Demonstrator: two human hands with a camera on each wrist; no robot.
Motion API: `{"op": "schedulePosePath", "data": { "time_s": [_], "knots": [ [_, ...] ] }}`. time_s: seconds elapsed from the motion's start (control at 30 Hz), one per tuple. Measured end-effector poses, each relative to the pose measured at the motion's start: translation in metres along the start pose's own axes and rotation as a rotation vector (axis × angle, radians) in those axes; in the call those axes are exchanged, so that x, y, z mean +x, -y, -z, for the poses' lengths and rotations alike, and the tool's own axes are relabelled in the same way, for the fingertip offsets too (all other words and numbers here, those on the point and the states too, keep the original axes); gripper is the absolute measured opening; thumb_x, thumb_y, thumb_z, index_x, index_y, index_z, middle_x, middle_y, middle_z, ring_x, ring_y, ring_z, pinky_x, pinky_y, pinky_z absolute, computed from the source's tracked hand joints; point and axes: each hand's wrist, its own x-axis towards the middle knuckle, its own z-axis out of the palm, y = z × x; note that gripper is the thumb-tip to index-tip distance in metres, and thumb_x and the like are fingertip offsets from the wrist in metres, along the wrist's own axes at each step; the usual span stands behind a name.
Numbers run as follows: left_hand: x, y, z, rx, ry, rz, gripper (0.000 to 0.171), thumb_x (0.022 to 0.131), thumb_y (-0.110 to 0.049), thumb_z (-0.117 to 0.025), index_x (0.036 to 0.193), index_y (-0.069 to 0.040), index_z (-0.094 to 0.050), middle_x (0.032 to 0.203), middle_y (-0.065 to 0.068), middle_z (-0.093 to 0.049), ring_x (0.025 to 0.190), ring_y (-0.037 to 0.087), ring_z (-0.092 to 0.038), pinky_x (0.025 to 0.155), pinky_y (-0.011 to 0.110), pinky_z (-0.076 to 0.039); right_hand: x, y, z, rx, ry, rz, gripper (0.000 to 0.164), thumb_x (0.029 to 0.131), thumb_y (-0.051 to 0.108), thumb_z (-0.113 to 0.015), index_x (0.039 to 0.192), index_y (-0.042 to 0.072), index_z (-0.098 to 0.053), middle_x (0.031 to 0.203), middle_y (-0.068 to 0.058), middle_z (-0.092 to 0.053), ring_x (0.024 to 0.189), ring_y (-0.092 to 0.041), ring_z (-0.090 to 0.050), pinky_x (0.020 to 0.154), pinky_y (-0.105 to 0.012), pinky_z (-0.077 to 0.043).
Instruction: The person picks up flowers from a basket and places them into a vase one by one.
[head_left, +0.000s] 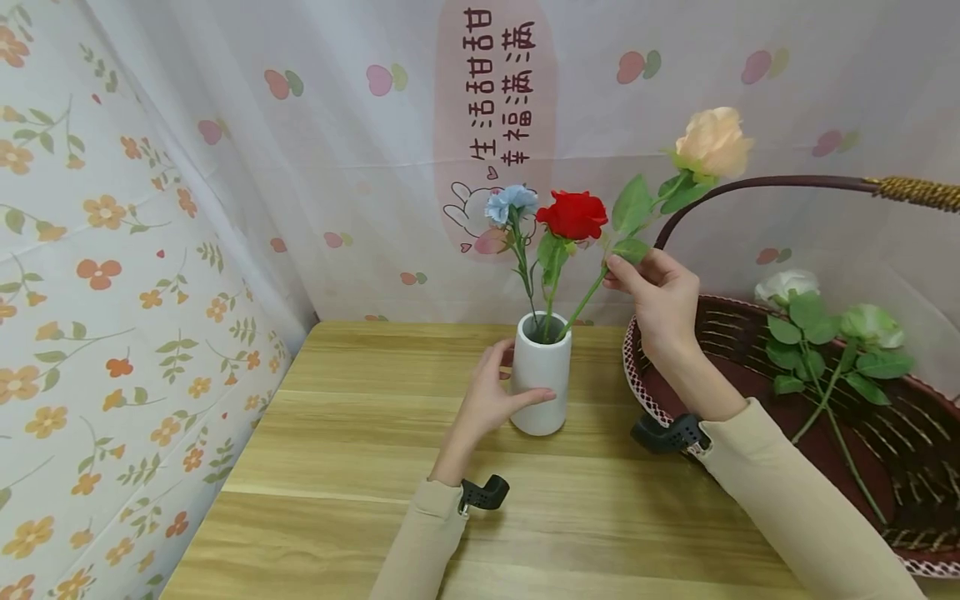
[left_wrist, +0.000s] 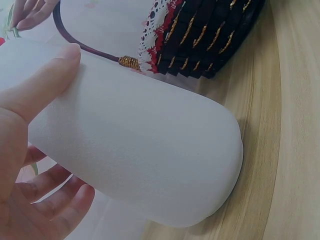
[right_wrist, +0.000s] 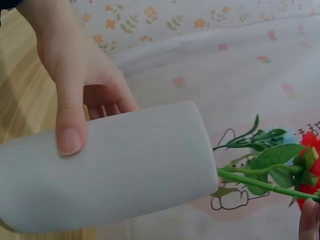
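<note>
A white vase (head_left: 542,383) stands upright on the wooden table, holding a blue carnation (head_left: 512,205) and a red rose (head_left: 573,215). My left hand (head_left: 491,396) grips its side, thumb across the front and fingers curving behind. With thumb and fingertips, my right hand (head_left: 663,300) pinches the green stem of a peach rose (head_left: 712,143) just below its leaves. That stem slants down to the right side of the vase mouth, its lower end inside. In the right wrist view the left thumb presses on the vase wall (right_wrist: 135,165).
To the right sits a dark woven basket (head_left: 637,367) with a lace-trimmed rim and an arched handle (head_left: 787,181). A white rose (head_left: 787,285) and a pale green rose (head_left: 872,327) lie in it. Patterned curtains (head_left: 360,167) hang behind and left of the table (head_left: 337,450).
</note>
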Motion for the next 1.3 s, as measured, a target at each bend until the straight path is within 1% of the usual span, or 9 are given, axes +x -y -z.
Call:
{"op": "schedulePosePath", "data": {
  "time_s": [0.1,0.33,0.53,0.8,0.87,0.93,1.1,1.2,1.3],
  "knots": [
    [0.0,0.0,0.0,0.009,0.001,-0.003,0.087,0.074,-0.036,-0.092,0.144,-0.014,-0.047,0.13,0.003,-0.054,0.116,0.018,-0.052,0.096,0.044,-0.052,-0.003,-0.006,-0.001,-0.032,0.012,-0.005,0.014,0.091,0.012,-0.077,0.087,0.001,-0.069,0.085,-0.002,-0.074,0.072,-0.016,-0.072,0.08,-0.022,-0.058],
    [0.0,0.0,0.0,0.018,-0.001,0.004,0.088,0.073,-0.038,-0.092,0.145,-0.014,-0.047,0.13,0.003,-0.054,0.116,0.017,-0.052,0.096,0.042,-0.052,-0.011,-0.017,-0.001,-0.117,0.065,-0.058,0.021,0.092,0.018,-0.077,0.104,0.002,-0.072,0.088,0.003,-0.075,0.077,-0.013,-0.072,0.094,-0.025,-0.054],
    [0.0,0.0,-0.001,0.03,0.003,0.007,0.087,0.074,-0.038,-0.091,0.145,-0.015,-0.046,0.13,0.003,-0.054,0.117,0.017,-0.052,0.096,0.04,-0.052,-0.017,-0.024,-0.002,-0.125,0.099,-0.093,0.023,0.092,0.017,-0.077,0.101,-0.003,-0.07,0.082,0.005,-0.074,0.077,-0.013,-0.073,0.089,-0.022,-0.055],
    [0.0,0.0,0.0,0.018,0.004,0.011,0.087,0.074,-0.036,-0.092,0.145,-0.014,-0.046,0.13,0.004,-0.053,0.117,0.018,-0.052,0.097,0.04,-0.052,-0.022,-0.031,-0.002,-0.239,0.144,-0.121,0.03,0.093,0.024,-0.076,0.105,-0.003,-0.071,0.078,0.01,-0.073,0.078,-0.008,-0.071,0.093,-0.028,-0.048],
    [0.0,-0.001,0.0,0.015,0.004,0.01,0.087,0.075,-0.036,-0.091,0.145,-0.013,-0.046,0.131,0.004,-0.053,0.117,0.018,-0.052,0.096,0.042,-0.052,-0.022,-0.031,-0.002,-0.245,0.144,-0.124,0.03,0.093,0.025,-0.076,0.104,-0.002,-0.071,0.078,0.011,-0.072,0.078,-0.008,-0.07,0.092,-0.03,-0.047],
    [-0.001,-0.001,0.0,0.012,0.005,0.01,0.086,0.075,-0.036,-0.091,0.145,-0.013,-0.046,0.13,0.005,-0.053,0.117,0.019,-0.052,0.097,0.043,-0.051,-0.022,-0.031,-0.002,-0.244,0.144,-0.125,0.031,0.092,0.025,-0.077,0.095,-0.004,-0.068,0.076,0.011,-0.072,0.078,-0.008,-0.07,0.089,-0.03,-0.046],
    [-0.001,-0.001,0.0,0.012,0.011,0.013,0.086,0.075,-0.036,-0.091,0.145,-0.013,-0.046,0.131,0.005,-0.052,0.118,0.019,-0.051,0.098,0.046,-0.051,-0.022,-0.031,-0.003,-0.227,0.136,-0.12,0.041,0.091,0.022,-0.078,0.078,-0.008,-0.054,0.073,0.007,-0.072,0.075,-0.008,-0.071,0.079,-0.029,-0.044],
    [-0.001,0.0,0.0,0.008,0.011,0.012,0.086,0.075,-0.036,-0.091,0.145,-0.013,-0.046,0.132,0.005,-0.052,0.118,0.02,-0.051,0.098,0.047,-0.051,-0.023,-0.032,-0.004,-0.207,0.125,-0.111,0.039,0.091,0.02,-0.078,0.076,-0.007,-0.054,0.074,0.004,-0.073,0.074,-0.008,-0.071,0.078,-0.028,-0.045],
    [-0.001,0.0,-0.001,0.001,0.006,0.014,0.086,0.075,-0.036,-0.091,0.145,-0.013,-0.046,0.132,0.005,-0.052,0.119,0.02,-0.051,0.099,0.047,-0.051,-0.024,-0.034,-0.006,-0.202,0.124,-0.104,0.031,0.091,0.02,-0.078,0.083,-0.006,-0.063,0.075,0.004,-0.073,0.074,-0.011,-0.072,0.081,-0.027,-0.047]
  ]
}}
